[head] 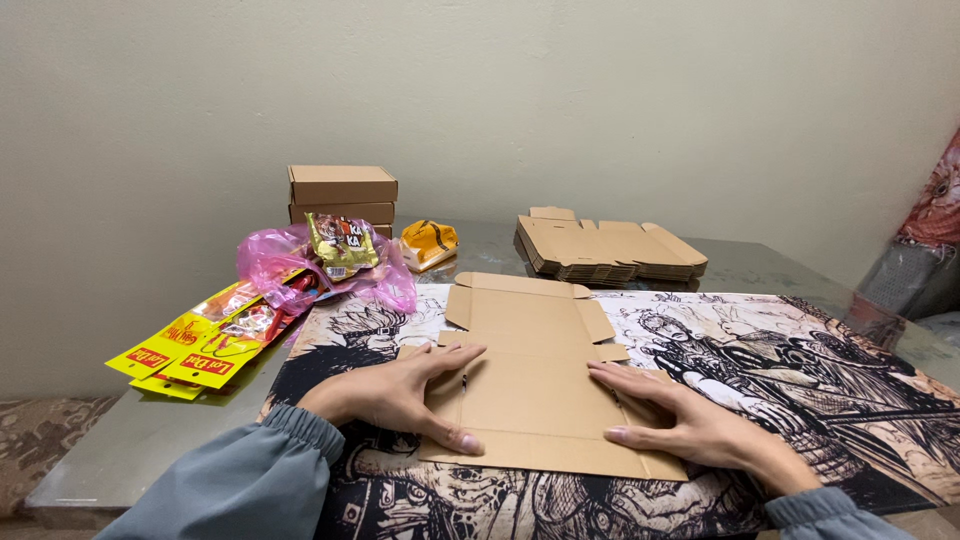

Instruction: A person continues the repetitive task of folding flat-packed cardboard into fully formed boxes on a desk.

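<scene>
A flat, unfolded brown cardboard box blank [530,370] lies on a mat printed with black-and-white comic art [800,370]. My left hand [400,395] rests flat on the blank's near left flap, thumb along its edge. Pressing on the near right part is my right hand [690,425], fingers spread and pointing left. Neither hand holds anything. Grey sleeves cover both forearms.
A stack of flat box blanks [605,250] sits behind the mat. Two folded brown boxes [342,195] stand stacked at the back left. A pink plastic bag [290,260], snack packets [342,243] and yellow sachets [190,350] lie at left. The table's left edge [70,470] is close.
</scene>
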